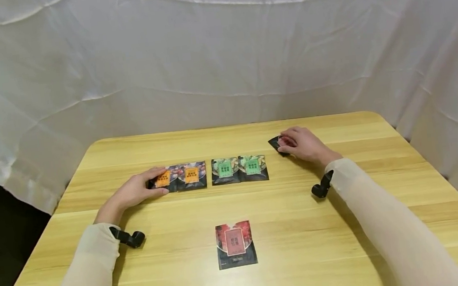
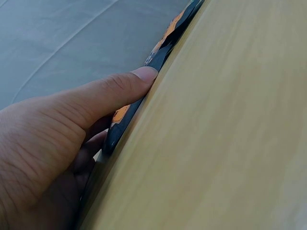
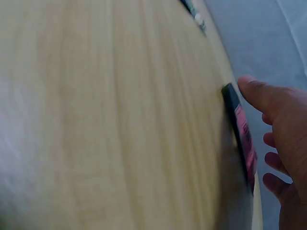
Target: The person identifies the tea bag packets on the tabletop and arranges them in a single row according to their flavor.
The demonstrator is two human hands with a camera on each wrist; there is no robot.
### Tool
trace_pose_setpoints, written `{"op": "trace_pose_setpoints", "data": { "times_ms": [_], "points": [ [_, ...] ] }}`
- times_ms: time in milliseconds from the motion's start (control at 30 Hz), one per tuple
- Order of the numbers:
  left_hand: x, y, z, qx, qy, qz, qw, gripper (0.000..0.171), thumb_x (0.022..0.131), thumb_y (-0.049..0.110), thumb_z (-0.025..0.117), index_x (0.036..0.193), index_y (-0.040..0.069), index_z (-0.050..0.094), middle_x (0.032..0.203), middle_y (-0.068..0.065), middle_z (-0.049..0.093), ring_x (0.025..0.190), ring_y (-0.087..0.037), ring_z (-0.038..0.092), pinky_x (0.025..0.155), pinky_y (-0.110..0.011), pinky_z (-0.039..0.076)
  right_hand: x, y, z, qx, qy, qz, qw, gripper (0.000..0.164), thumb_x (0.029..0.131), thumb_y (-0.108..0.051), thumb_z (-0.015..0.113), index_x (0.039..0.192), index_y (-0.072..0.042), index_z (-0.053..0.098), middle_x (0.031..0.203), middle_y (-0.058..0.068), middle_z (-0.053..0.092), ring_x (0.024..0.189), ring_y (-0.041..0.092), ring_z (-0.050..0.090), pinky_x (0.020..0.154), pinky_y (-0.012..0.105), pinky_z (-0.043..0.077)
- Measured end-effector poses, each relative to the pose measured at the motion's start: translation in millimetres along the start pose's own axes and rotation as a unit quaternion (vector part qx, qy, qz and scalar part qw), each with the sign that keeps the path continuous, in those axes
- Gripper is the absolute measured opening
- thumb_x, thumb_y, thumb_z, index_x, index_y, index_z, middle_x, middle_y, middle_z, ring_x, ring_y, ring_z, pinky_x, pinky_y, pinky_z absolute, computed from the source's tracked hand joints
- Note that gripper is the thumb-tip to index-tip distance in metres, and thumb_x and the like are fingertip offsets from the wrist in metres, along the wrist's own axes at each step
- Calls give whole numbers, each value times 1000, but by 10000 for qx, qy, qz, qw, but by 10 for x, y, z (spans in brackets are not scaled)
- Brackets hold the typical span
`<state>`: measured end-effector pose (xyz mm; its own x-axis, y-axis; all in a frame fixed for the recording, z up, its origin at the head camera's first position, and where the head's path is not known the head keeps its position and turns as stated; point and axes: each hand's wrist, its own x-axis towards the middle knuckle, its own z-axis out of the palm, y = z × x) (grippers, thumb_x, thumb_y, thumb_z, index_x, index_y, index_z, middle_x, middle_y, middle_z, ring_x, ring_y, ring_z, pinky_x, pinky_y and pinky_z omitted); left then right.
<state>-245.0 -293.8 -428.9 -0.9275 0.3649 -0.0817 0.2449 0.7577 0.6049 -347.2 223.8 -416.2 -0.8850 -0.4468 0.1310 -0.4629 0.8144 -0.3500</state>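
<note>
Two flat dark packets with orange labels lie side by side on the left of the table. My left hand (image 1: 138, 190) spans the outer orange-labelled packet (image 1: 162, 179), thumb on its near edge and fingers at the far side; the thumb (image 2: 117, 91) presses its edge in the left wrist view. At the back right, my right hand (image 1: 304, 145) is over a dark packet with a pink-red label (image 1: 275, 143), partly hiding it. In the right wrist view, its thumb points near one end of that packet (image 3: 242, 136), and the other fingers sit apart from it.
Another orange-labelled packet (image 1: 191, 175) adjoins the left one. Two green-labelled packets (image 1: 225, 170) (image 1: 252, 167) lie in the same row. A red packet (image 1: 236, 245) lies nearer the front of the wooden table (image 1: 175, 264). A pale curtain (image 1: 218, 53) hangs behind the table.
</note>
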Motion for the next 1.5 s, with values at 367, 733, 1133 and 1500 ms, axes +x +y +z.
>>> {"op": "trace_pose_setpoints", "data": {
  "times_ms": [367, 733, 1133, 1500],
  "points": [
    [-18, 21, 2, -14, 27, 27, 10000, 81, 87, 52, 69, 153, 17, 37, 157, -16, 28, 143, -40, 24, 110, -60, 24, 78, 94, 112, -307, 81, -27, 9995, 55, 98, -44, 58, 134, -2, 60, 135, 23, 54, 126, 41, 47, 109, 54, 30],
    [-12, 23, 5, 23, 86, 24, 10000, 81, 87, 52, 70, 153, 17, 38, 157, -17, 29, 142, -41, 25, 110, -60, 25, 114, 83, 74, -174, -181, 49, 9997, 50, 97, -36, 62, 135, -3, 59, 132, 22, 57, 123, 39, 50, 107, 54, 34],
    [4, 14, 4, 57, 31, 28, 10000, 82, 87, 54, 69, 153, 17, 37, 157, -16, 29, 142, -41, 25, 110, -61, 25, 81, 79, 63, 354, -326, 525, 9975, 45, 96, -38, 64, 128, -6, 64, 129, 16, 61, 121, 37, 53, 104, 52, 38],
    [56, 16, -12, -20, 41, 36, 10000, 83, 87, 53, 70, 153, 16, 37, 157, -18, 27, 143, -41, 23, 110, -60, 23, 11, 132, 21, 654, -412, 630, 9950, 44, 94, -33, 67, 130, -7, 64, 131, 18, 59, 123, 39, 51, 105, 54, 36]
  ]
}}
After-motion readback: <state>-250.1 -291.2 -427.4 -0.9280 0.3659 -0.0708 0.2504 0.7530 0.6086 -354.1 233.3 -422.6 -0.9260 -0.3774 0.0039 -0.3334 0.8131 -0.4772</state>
